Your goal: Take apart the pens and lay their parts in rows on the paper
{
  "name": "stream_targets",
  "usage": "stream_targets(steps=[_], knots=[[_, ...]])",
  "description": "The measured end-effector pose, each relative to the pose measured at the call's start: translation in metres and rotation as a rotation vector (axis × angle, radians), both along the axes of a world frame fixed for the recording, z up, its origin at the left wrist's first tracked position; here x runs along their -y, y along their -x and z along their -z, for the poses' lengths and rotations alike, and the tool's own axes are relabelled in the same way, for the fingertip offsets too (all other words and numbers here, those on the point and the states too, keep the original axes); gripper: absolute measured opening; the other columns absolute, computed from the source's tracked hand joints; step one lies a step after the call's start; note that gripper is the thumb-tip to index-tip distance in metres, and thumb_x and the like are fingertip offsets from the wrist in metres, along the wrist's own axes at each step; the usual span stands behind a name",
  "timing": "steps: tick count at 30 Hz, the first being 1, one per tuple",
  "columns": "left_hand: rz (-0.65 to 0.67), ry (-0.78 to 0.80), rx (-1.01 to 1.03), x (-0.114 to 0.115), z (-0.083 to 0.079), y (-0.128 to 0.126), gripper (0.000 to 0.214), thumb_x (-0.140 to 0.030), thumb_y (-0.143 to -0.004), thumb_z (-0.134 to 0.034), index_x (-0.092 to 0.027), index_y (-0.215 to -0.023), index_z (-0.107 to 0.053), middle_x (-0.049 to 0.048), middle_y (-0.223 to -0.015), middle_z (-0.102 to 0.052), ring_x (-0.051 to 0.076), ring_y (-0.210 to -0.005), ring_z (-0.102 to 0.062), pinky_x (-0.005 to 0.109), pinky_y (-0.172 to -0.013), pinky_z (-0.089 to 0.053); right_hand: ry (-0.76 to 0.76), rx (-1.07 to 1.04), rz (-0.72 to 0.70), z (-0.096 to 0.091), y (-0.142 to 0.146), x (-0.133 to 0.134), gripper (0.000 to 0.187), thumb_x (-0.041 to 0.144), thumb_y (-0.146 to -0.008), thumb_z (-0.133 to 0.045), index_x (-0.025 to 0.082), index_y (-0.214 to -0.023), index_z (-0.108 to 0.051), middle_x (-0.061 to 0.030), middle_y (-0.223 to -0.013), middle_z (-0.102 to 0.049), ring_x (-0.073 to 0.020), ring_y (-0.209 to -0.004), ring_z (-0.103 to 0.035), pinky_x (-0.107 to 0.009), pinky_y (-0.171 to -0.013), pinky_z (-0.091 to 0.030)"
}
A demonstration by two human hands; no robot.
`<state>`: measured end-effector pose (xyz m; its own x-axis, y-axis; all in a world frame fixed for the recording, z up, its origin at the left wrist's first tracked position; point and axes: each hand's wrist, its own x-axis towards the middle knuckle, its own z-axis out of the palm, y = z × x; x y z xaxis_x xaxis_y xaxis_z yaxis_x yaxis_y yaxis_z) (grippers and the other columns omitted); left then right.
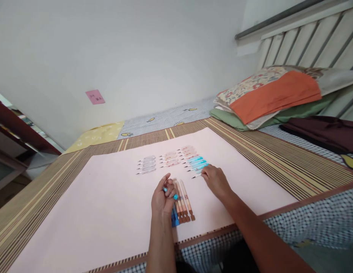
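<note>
My left hand (164, 198) is raised with its palm up, its fingers curled round a small light-blue piece (175, 197) that looks like part of a pen. Its full shape is hidden in the fingers. My right hand (217, 182) pinches the end of a slim white pen with a dark tip (196, 176), low over the pink sheet. Just beyond it lie several light-blue pens (197, 163) in a stack, tips to the left. Beside my left hand is a row of long pale sticks with brown ends (185, 203), and blue-ended ones (175, 217) partly hidden by the wrist.
Several clear pens (146, 165) and two groups of pinkish pens (168, 159) lie farther back on the pink sheet (108, 204). Under it is a striped mat (278, 159). Pillows (275, 98) and a dark cloth (321, 132) lie at right; a wall stands behind.
</note>
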<state>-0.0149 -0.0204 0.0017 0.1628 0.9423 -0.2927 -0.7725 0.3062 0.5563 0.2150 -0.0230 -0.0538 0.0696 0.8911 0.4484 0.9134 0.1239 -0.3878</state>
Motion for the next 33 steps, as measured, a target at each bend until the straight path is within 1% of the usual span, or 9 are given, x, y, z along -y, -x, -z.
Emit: stream_targets(steps=[4, 7, 17, 20, 23, 28, 30, 33], knots=[[0.006, 0.003, -0.004, 0.001, -0.001, -0.001, 0.007, -0.015, -0.082, -0.071, -0.01, -0.087, -0.071, -0.0021, -0.064, -0.057, 0.0, -0.039, -0.025, 0.014, -0.037, -0.022, 0.006, 0.002, 0.028, 0.002, 0.0, -0.003, 0.017, 0.013, -0.091, -0.056, 0.021, -0.076, -0.058, -0.0027, -0.084, -0.066, -0.0178, -0.076, -0.058, -0.031, -0.073, -0.032], [0.014, 0.01, -0.005, 0.002, -0.002, -0.002, 0.008, -0.015, -0.081, -0.072, -0.01, -0.087, -0.071, -0.0025, -0.064, -0.057, 0.0, -0.039, -0.025, 0.014, -0.037, -0.022, -0.003, -0.001, 0.024, 0.003, 0.0, -0.005, 0.017, 0.014, -0.092, -0.056, 0.021, -0.077, -0.057, -0.0032, -0.084, -0.067, -0.0182, -0.077, -0.059, -0.031, -0.073, -0.032], [0.014, -0.002, 0.007, 0.002, 0.0, -0.001, 0.008, -0.014, -0.08, -0.072, -0.011, -0.087, -0.071, -0.0021, -0.064, -0.057, 0.001, -0.039, -0.027, 0.014, -0.038, -0.024, -0.033, -0.037, 0.027, 0.005, -0.003, -0.004, 0.013, 0.018, -0.093, -0.054, 0.022, -0.081, -0.058, -0.0046, -0.085, -0.066, -0.0201, -0.076, -0.059, -0.033, -0.073, -0.036], [0.015, -0.007, -0.003, 0.002, 0.001, -0.001, 0.01, -0.015, -0.079, -0.074, -0.011, -0.087, -0.071, -0.0021, -0.065, -0.056, 0.0, -0.039, -0.027, 0.014, -0.038, -0.022, -0.051, -0.055, 0.078, 0.005, -0.009, -0.001, 0.012, 0.017, -0.092, -0.052, 0.022, -0.084, -0.06, -0.0059, -0.087, -0.066, -0.0207, -0.077, -0.059, -0.033, -0.072, -0.037], [0.014, -0.021, 0.005, 0.001, 0.002, -0.001, 0.011, -0.015, -0.079, -0.075, -0.011, -0.088, -0.071, -0.0019, -0.066, -0.057, 0.0, -0.039, -0.028, 0.014, -0.038, -0.023, -0.054, -0.091, 0.148, 0.007, -0.017, 0.001, 0.016, 0.013, -0.091, -0.049, 0.022, -0.085, -0.062, -0.006, -0.088, -0.067, -0.021, -0.077, -0.059, -0.033, -0.071, -0.038], [0.013, -0.02, -0.008, 0.0, 0.001, -0.001, 0.01, -0.015, -0.08, -0.073, -0.009, -0.088, -0.071, -0.0017, -0.065, -0.057, 0.0, -0.039, -0.027, 0.015, -0.037, -0.023, 0.006, -0.128, 0.264, 0.01, -0.029, 0.005, 0.025, 0.008, -0.088, -0.047, 0.017, -0.096, -0.068, -0.0117, -0.102, -0.069, -0.0244, -0.091, -0.064, -0.035, -0.079, -0.043], [0.02, -0.023, -0.01, -0.001, 0.001, -0.001, 0.01, -0.015, -0.08, -0.074, -0.01, -0.088, -0.071, -0.0018, -0.065, -0.057, 0.0, -0.039, -0.027, 0.015, -0.037, -0.023, 0.03, -0.128, 0.28, 0.012, -0.03, 0.006, 0.026, 0.009, -0.089, -0.047, 0.016, -0.097, -0.07, -0.013, -0.103, -0.069, -0.0255, -0.094, -0.064, -0.036, -0.081, -0.044], [0.028, -0.026, -0.006, -0.001, 0.002, 0.0, 0.01, -0.015, -0.08, -0.074, -0.011, -0.088, -0.071, -0.0023, -0.066, -0.057, 0.0, -0.039, -0.027, 0.015, -0.037, -0.023, 0.017, -0.115, 0.262, 0.014, -0.031, 0.006, 0.026, 0.01, -0.09, -0.048, 0.017, -0.097, -0.072, -0.0127, -0.102, -0.069, -0.025, -0.093, -0.064, -0.036, -0.081, -0.044]])
